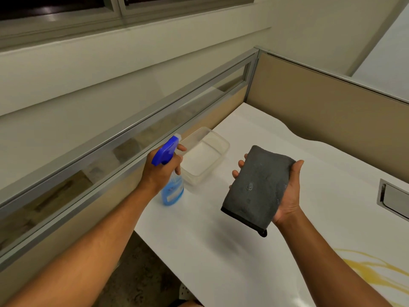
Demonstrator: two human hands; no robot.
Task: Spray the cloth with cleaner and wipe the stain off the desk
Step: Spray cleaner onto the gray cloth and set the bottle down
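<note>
Left hand gripping spray bottle, right hand holding grey cloth — above desk

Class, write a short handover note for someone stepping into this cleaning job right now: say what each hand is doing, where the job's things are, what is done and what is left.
Left hand: gripping the spray bottle by its neck, blue trigger head up, base at or near the desk.
Right hand: holding the folded grey cloth up on its palm, above the desk.
Done: the cloth shows wet spots, so it appears sprayed.
Left: the yellow stain at the near right of the desk is unwiped. An empty clear container sits behind the bottle.
</note>
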